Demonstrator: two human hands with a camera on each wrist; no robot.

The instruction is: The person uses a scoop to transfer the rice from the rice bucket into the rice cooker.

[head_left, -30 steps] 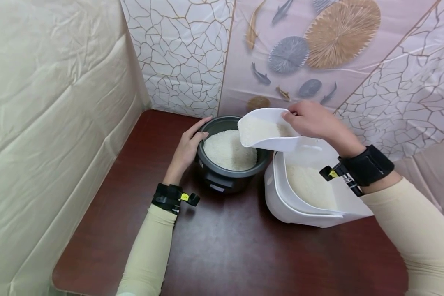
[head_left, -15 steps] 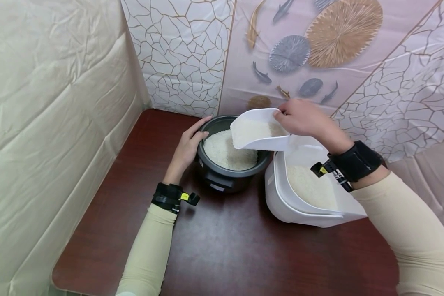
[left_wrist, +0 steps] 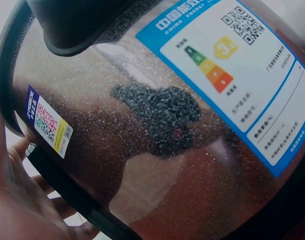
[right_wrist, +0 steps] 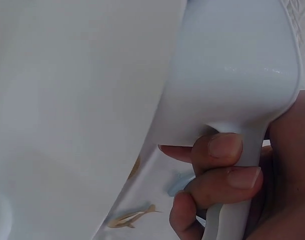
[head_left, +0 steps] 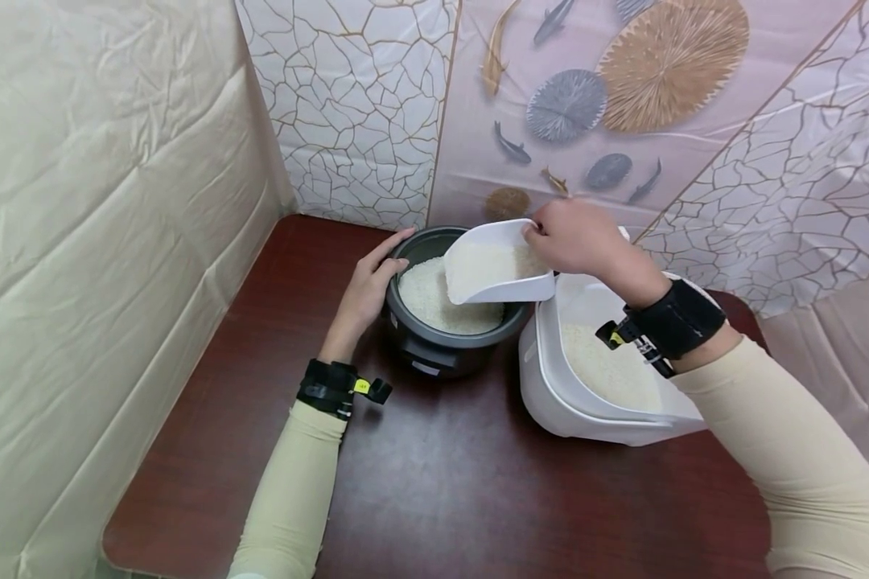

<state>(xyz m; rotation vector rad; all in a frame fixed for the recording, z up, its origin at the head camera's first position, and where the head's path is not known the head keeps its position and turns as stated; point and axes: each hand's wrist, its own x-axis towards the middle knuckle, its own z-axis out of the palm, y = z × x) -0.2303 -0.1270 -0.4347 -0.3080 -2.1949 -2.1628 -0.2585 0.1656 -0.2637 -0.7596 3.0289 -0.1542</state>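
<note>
A dark rice cooker (head_left: 456,358) stands at the back of the table, its pot heaped with white rice (head_left: 430,301). At its left rim rests my left hand (head_left: 364,291), thumb over the edge and fingers extended along the far side. The left wrist view shows that hand (left_wrist: 27,200) against the cooker's outside, which carries an energy label (left_wrist: 222,75). My right hand (head_left: 579,235) grips the handle of a white scoop (head_left: 510,291), its mouth over the right part of the pot with rice inside. Fingers (right_wrist: 225,185) wrap the handle in the right wrist view.
Right of the cooker stands a white rice bin (head_left: 550,406), open, with rice (head_left: 608,370) in it; my right forearm passes over it. The dark red table (head_left: 420,482) meets a patterned backdrop (head_left: 362,104) behind and a cream cloth wall (head_left: 116,265) at left.
The right hand and scoop have moved left and then slightly down, further over the cooker's pot. The left hand stays at the rim.
</note>
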